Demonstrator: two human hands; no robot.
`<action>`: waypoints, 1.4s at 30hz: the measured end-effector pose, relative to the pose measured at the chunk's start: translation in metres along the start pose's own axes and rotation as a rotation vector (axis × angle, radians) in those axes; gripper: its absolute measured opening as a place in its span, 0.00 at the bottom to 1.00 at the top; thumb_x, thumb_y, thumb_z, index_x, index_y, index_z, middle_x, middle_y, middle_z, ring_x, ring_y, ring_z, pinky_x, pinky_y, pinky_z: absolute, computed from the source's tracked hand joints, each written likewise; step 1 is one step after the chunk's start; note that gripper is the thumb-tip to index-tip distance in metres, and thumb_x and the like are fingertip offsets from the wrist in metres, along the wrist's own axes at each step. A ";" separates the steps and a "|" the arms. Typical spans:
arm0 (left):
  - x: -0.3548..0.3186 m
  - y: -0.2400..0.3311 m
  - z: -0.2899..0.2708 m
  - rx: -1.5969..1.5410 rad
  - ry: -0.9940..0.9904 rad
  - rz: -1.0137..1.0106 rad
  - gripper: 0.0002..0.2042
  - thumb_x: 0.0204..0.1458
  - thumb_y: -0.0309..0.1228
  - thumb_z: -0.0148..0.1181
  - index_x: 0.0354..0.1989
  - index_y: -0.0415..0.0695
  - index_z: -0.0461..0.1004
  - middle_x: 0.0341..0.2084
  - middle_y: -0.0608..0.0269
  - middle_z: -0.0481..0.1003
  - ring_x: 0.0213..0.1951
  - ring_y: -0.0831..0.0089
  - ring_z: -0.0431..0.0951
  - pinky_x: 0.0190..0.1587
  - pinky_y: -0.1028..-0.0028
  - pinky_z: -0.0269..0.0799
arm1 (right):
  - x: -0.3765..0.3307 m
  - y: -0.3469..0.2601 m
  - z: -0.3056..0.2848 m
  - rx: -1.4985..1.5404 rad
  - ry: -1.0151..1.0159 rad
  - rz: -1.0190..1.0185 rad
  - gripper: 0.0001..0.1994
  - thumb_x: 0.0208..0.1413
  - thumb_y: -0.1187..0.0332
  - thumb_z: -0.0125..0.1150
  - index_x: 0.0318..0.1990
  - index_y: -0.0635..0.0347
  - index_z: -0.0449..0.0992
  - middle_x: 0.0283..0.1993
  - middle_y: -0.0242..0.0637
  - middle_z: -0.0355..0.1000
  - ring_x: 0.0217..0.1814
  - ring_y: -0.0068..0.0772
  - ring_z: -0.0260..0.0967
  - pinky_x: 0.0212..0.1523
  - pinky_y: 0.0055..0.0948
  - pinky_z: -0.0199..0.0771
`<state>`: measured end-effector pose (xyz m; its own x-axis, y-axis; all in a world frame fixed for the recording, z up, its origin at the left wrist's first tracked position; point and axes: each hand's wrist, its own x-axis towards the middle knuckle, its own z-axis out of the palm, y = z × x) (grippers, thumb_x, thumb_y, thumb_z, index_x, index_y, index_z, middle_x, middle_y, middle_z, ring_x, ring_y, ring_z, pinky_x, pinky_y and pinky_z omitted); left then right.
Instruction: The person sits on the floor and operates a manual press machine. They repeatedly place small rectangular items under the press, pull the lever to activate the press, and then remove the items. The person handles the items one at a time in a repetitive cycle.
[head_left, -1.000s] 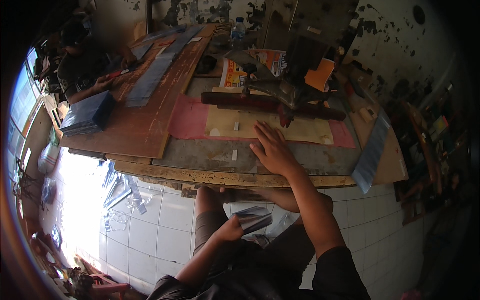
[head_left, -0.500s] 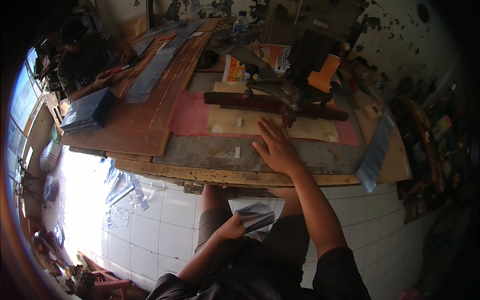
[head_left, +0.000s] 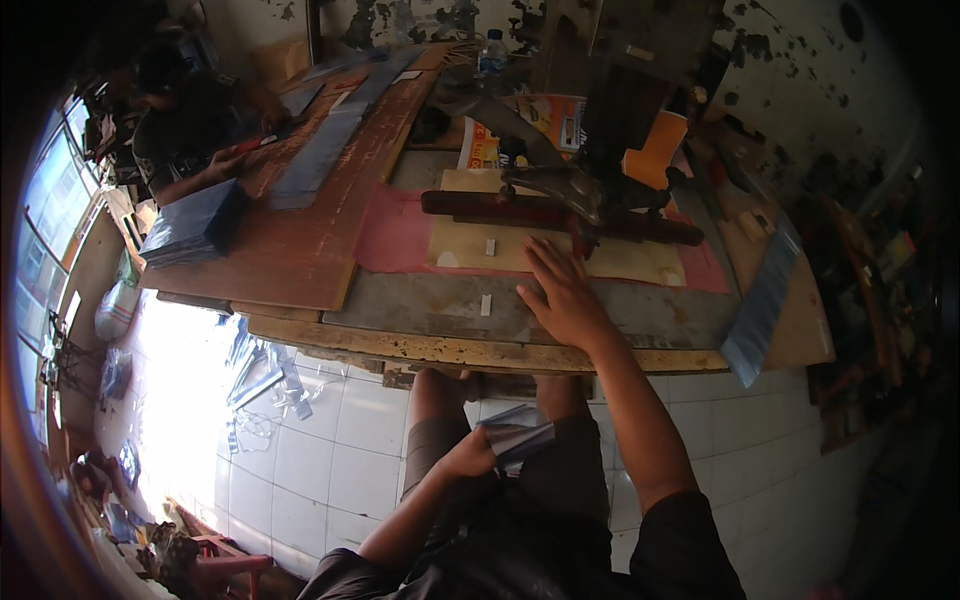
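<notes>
My left hand (head_left: pixel 470 456) is closed around the end of a small bundle of clear greyish plastic sheets (head_left: pixel 522 440), held low over my lap. My right hand (head_left: pixel 566 305) lies flat on the table, fingers spread. Its fingertips rest on a pale yellow sheet (head_left: pixel 470 256), just in front of a dark metal press with a long reddish bar (head_left: pixel 465 206). That yellow sheet lies over a pink one (head_left: pixel 390 240). Two small white pieces, one on the yellow sheet and another white piece (head_left: pixel 486 305) on the grey tabletop, are left of my right hand.
A brown board (head_left: pixel 300 255) at left carries a stack of plastic sheets (head_left: pixel 195 225) and long plastic strips (head_left: pixel 318 160). Another person (head_left: pixel 190 130) works there with a red-handled tool. A bluish plastic strip (head_left: pixel 762 305) overhangs the table's right edge. Plastic scraps (head_left: pixel 262 372) lie on the floor.
The view has shifted slightly, so the table appears a little farther right. My left hand still grips the plastic sheets; my right hand stays flat by the press.
</notes>
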<state>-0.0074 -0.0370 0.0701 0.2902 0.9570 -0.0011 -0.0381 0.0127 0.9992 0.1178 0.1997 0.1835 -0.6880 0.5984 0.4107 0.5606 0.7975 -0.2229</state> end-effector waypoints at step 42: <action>-0.002 -0.042 -0.010 0.080 0.011 0.049 0.21 0.56 0.17 0.54 0.60 0.36 0.71 0.55 0.56 0.76 0.59 0.69 0.73 0.64 0.69 0.65 | -0.192 -0.007 0.106 -0.182 0.568 0.138 0.26 0.58 0.70 0.59 0.63 0.57 0.60 0.71 0.50 0.55 0.80 0.66 0.34 0.74 0.69 0.26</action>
<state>-0.0161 -0.0363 0.0272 0.2798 0.9589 0.0475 0.0244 -0.0566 0.9981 0.1973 0.0874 0.0125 -0.2779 0.5209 0.8071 0.7312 0.6596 -0.1739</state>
